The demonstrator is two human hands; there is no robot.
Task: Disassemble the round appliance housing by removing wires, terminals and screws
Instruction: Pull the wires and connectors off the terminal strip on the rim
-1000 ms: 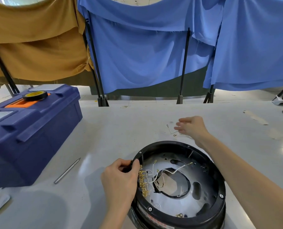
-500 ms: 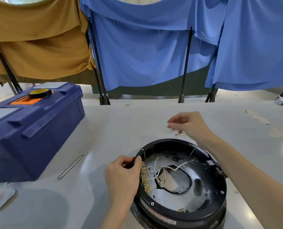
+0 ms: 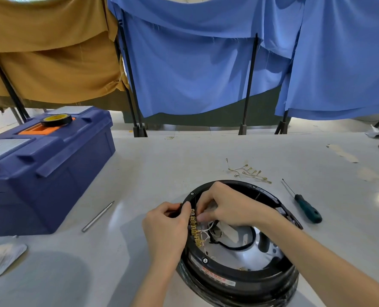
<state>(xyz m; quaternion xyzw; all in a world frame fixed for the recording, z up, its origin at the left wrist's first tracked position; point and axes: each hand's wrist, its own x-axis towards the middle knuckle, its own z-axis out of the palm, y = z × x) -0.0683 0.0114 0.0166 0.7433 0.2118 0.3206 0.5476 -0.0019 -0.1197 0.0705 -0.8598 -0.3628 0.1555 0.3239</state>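
Observation:
The round black appliance housing (image 3: 246, 275) lies on the grey table in front of me, open side up, with a silver inner plate. A row of brass terminals (image 3: 195, 231) with thin white wires (image 3: 206, 229) runs along its left inner wall. My left hand (image 3: 166, 227) grips the housing's left rim. My right hand (image 3: 226, 207) reaches inside, its fingers curled and pinching at the top of the terminal row. What exactly the fingertips pinch is hidden. A small heap of removed wires with terminals (image 3: 248, 170) lies on the table behind the housing.
A green-handled screwdriver (image 3: 303, 206) lies right of the housing. A metal rod (image 3: 97, 216) lies to the left, beside a dark blue toolbox (image 3: 44, 169) with a tape roll (image 3: 56, 119) on top. A plastic bag (image 3: 4, 258) lies near left. Cloth screens hang behind the table.
My right hand left the heap of removed wires behind the housing and came back inside, onto the terminal row. The left hand stayed on the rim. The view tilted down.

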